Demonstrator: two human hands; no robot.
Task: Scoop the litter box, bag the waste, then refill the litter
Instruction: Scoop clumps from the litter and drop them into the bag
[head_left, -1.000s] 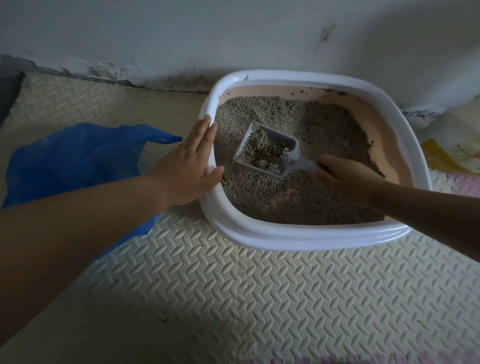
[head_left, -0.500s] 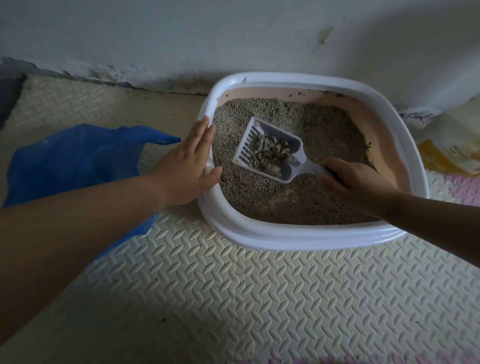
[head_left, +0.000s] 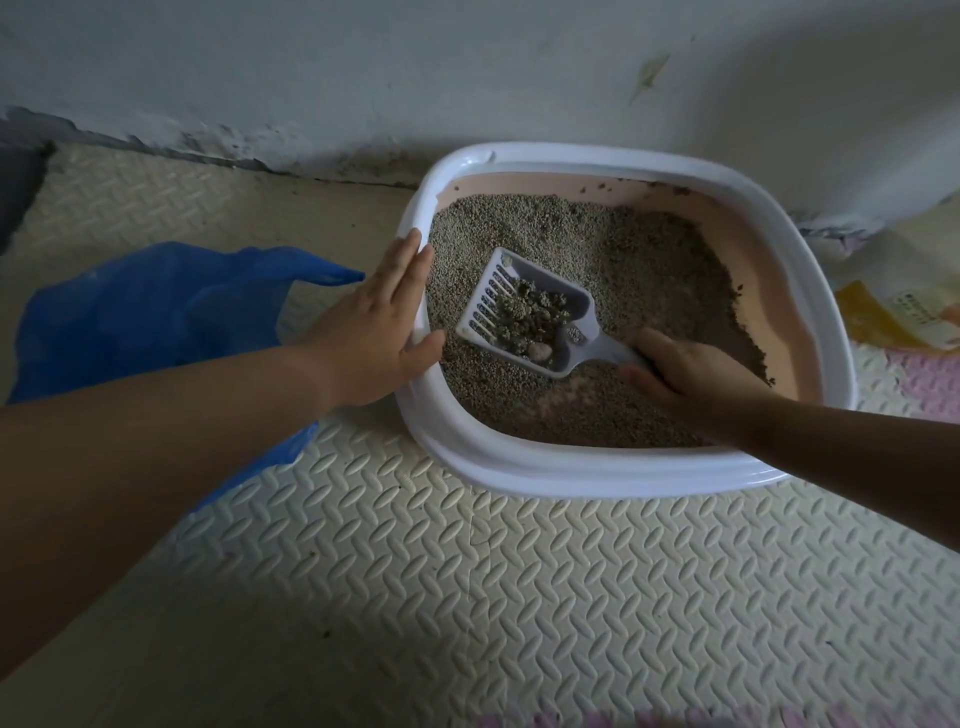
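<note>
Litter scoop (head_left: 574, 312) loaded with clumps (head_left: 524, 314), held low over the litter (head_left: 623, 260).

We note our right hand (head_left: 691, 374) curled tight round the handle, the scoop sitting in the left half of the litter box (head_left: 571, 470). Its long axis runs from the handle at lower right to the slotted lip at upper left, pointing at the near rim and the blue plastic bag (head_left: 156, 312) just beyond, likely a short carry. Our left hand (head_left: 379, 327) lies flat on that rim, fingers straight, thumb over the inner edge, probably steadying the box. A yellow litter sack (head_left: 878, 322) waits at right on the foam mat (head_left: 467, 597).
</note>
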